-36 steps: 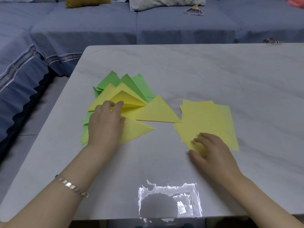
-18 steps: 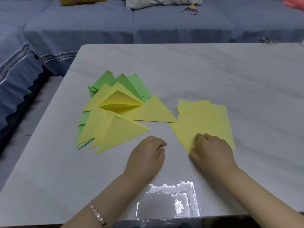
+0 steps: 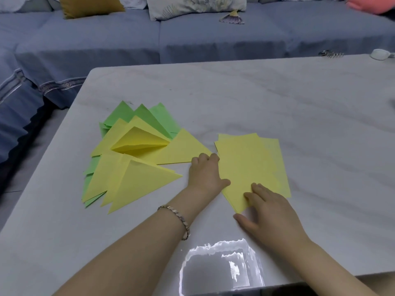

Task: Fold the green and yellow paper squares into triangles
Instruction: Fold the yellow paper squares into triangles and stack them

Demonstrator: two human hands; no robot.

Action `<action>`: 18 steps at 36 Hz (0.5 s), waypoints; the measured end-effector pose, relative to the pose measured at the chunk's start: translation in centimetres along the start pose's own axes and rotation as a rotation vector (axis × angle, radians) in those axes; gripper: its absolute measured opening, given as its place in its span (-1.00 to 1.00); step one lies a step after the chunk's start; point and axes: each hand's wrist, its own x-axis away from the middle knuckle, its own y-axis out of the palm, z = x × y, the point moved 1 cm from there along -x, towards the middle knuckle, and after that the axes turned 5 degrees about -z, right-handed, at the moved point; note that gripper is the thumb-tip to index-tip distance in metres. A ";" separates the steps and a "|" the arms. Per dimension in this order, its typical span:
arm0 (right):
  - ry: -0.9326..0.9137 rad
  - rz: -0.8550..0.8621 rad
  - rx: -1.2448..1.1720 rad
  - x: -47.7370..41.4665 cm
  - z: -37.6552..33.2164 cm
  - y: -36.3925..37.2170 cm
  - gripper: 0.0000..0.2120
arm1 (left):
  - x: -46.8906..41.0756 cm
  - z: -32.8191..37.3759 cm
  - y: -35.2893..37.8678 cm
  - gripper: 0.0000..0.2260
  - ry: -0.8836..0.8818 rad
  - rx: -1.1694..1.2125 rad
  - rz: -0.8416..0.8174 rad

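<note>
Soft even indoor light, window glare on glossy table (image 3: 277,107), wide-angle edge bending

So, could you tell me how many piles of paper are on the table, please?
2: folded triangles left of the left hand; flat yellow squares under the right hand.

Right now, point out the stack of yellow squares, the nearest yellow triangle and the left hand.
stack of yellow squares (image 3: 245,165), head view, middle of the top sheet
nearest yellow triangle (image 3: 140,183), head view, middle of its face
left hand (image 3: 204,174), head view, back of the hand
</note>
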 end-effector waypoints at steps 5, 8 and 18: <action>0.021 0.036 -0.019 -0.1 0.1 -0.3 -0.58 | -0.6 0.6 -0.5 -0.42 -0.056 -0.028 0.002; 0.013 0.048 -0.012 -0.2 0.1 -0.4 -0.56 | -0.5 0.6 -0.8 -0.59 -0.023 0.030 0.052; -0.003 0.176 -0.050 0.3 0.0 -0.8 -0.54 | 1.6 0.8 -2.0 -0.76 0.002 0.349 0.206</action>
